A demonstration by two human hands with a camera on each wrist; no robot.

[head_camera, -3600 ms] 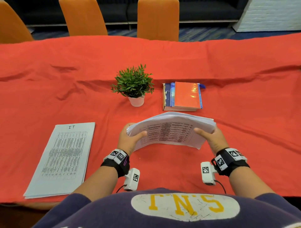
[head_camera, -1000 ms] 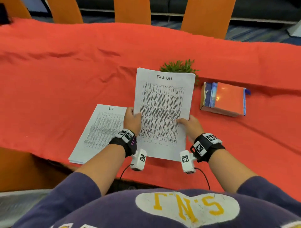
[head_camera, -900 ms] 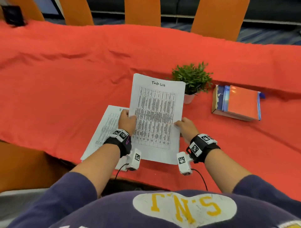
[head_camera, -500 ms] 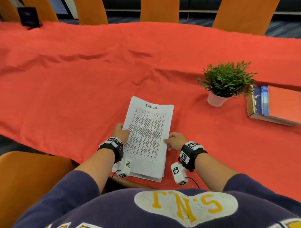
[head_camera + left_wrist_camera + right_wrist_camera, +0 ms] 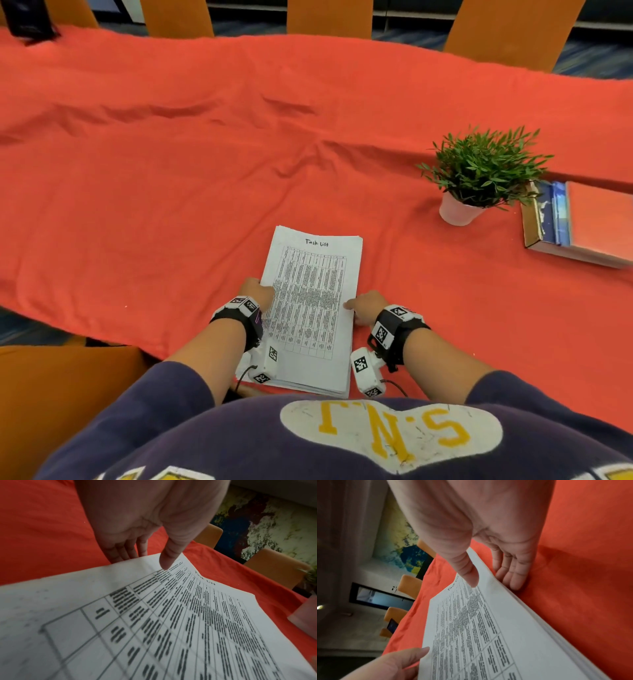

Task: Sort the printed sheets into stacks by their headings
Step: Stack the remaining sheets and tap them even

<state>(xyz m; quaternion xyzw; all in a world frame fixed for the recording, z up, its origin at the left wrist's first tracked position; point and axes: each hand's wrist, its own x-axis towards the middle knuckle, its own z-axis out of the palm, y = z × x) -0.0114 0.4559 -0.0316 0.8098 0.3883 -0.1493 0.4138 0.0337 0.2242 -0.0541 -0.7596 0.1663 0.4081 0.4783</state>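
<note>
While the stack of sheets (image 5: 313, 308) lies flat on the red tablecloth (image 5: 171, 192) right at the near edge of the table, both hands sit at its long sides. The top sheet has "Task list" handwritten as its heading over a printed grid of text. The left hand (image 5: 257, 291) is at the stack's left edge: thumb (image 5: 169, 555) laid on top of the paper, the other fingers (image 5: 123, 553) fairly straight and going down past the edge, so it looks like a loose pinch on the stack. The right hand (image 5: 366, 306) mirrors that on the stack's right edge, thumb (image 5: 467, 573) pressing the top sheet, fingers (image 5: 511, 573) straight alongside the edge with their tips down on the cloth; whether they go under the paper, I can't tell. Beyond the stack and off to its right there's a small green plant in a white pot (image 5: 476, 174), and just right of that a couple of books (image 5: 582, 226) piled up, orange cover on top. Orange chairs (image 5: 329, 17) line the side of the table farthest from the stack, and something dark (image 5: 30, 20) sits at the far left corner, too blurry to make out.
</note>
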